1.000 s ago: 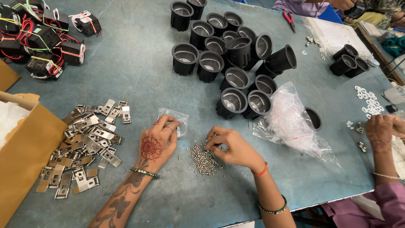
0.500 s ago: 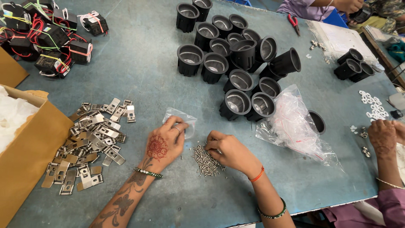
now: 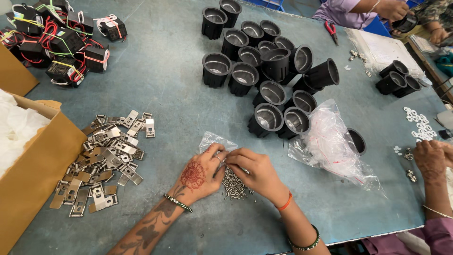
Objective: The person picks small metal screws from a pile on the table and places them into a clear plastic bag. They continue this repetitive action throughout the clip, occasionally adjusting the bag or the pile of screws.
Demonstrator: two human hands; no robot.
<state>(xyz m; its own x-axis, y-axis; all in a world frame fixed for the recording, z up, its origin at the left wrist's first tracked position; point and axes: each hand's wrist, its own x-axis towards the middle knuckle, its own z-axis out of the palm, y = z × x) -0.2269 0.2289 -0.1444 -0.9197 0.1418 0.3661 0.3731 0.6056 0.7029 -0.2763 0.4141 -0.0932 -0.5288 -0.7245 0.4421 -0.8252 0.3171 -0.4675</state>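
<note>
Seen from above, over a blue-grey worktable [image 3: 170,85]. Nearest, two bare forearms reaching in from the bottom edge. Left hand [image 3: 200,174], patterned with reddish-brown henna and wearing a dark beaded bracelet, palm down, fingers curled together and pinching the edge of a small clear plastic bag [image 3: 214,140]. Right hand [image 3: 255,171], with an orange thread at the wrist and a beaded bracelet further up the arm, fingers bent inward and meeting the left fingertips over the bag's near edge (what exactly is pinched between them cannot be made out). Just beneath and between both hands, a loose heap of small silver screws [image 3: 233,184] lying on the table. To the left, a scattered pile of flat metal spring clips [image 3: 106,158], and beside it an open cardboard box [image 3: 35,172] with white wrapping inside. To the right, a larger crumpled clear plastic bag [image 3: 330,141], and at the right edge another person's hand [image 3: 429,158] near small white washers [image 3: 417,125]. Further off, a cluster of black cylindrical lamp housings [image 3: 264,71], some upright, some tipped over. Far left corner, black driver units with red and yellow wires [image 3: 56,42].
</note>
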